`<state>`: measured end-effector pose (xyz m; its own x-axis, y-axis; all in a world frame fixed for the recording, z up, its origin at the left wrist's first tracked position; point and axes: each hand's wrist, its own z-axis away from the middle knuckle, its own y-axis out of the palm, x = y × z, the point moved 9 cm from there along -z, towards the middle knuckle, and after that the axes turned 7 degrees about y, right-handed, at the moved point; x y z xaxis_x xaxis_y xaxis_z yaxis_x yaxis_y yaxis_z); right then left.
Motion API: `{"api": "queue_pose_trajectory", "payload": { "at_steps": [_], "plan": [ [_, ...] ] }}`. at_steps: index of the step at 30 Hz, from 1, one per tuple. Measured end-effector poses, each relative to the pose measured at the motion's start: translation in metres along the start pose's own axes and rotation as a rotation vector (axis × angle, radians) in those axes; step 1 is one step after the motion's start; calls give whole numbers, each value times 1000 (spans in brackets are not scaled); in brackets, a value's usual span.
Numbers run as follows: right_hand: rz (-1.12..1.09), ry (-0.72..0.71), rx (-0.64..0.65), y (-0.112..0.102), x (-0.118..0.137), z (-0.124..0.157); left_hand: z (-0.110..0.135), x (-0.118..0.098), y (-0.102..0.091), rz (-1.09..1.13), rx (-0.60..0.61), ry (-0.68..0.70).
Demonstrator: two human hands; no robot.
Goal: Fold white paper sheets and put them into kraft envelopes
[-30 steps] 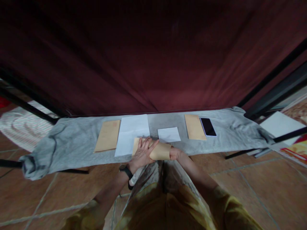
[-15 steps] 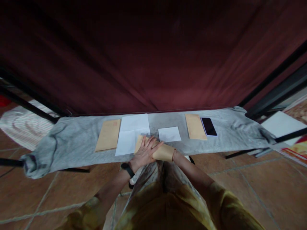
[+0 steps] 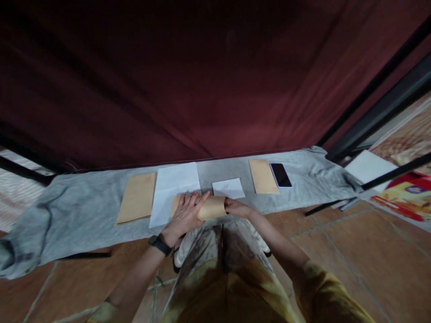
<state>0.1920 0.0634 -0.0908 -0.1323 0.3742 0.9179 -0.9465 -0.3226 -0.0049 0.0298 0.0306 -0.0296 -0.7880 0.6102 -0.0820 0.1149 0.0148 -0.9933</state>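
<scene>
A brown paper envelope (image 3: 214, 208) lies crosswise at the bench's near edge, its mouth bulging open to the right. My left hand (image 3: 188, 211), with a black band on the wrist, is spread flat on top of its left part. The fingers of my right hand (image 3: 237, 207) reach into the mouth, so their tips are hidden. Partly under the envelope is a large creased white sheet (image 3: 177, 179). Just beyond it rests a small folded white paper (image 3: 229, 187).
A stack of brown envelopes (image 3: 137, 197) lies on the left of the grey cloth-covered bench (image 3: 79, 197). Another brown envelope (image 3: 264, 176) sits to the right, beside a phone (image 3: 281, 175). A dark red curtain (image 3: 208, 89) hangs behind. Black metal bars (image 3: 380, 85) stand at the sides.
My right hand has drawn back to the right, from wrist-deep inside the envelope to only the fingers inside. My left hand stays flat on the envelope. The view has shifted slightly.
</scene>
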Motion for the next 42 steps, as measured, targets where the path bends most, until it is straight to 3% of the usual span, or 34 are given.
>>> {"api": "queue_pose_trajectory", "payload": {
  "at_steps": [3, 5, 10, 13, 18, 23, 30, 35, 39, 42],
  "plan": [
    [-123, 8, 186, -11, 1, 12, -1, -2, -12, 48, 12, -28],
    [-256, 6, 196, -28, 3, 21, -3, -4, -18, 100, 16, -32],
    [-394, -146, -54, -78, 1, 18, -7, 20, -9, 138, 62, -165],
    [-122, -259, -270, -88, -6, 8, -2, 47, 7, 141, 131, -264],
    [472, -458, -415, -65, -8, 4, 6, 74, 30, 190, 199, -311],
    [710, -531, -499, -56, -3, 4, 6, 79, 41, 218, 194, -274],
    [973, -561, -385, -17, -1, -14, 10, 78, 34, 199, 88, -236],
    [1015, -511, -413, -10, -11, -18, 18, 77, 30, 162, 81, -237],
    [858, -536, -418, -11, 1, -12, 19, 79, 34, 196, 119, -265],
    [743, -611, -331, 5, 13, -4, 18, 80, 36, 203, 125, -263]
  ]
}}
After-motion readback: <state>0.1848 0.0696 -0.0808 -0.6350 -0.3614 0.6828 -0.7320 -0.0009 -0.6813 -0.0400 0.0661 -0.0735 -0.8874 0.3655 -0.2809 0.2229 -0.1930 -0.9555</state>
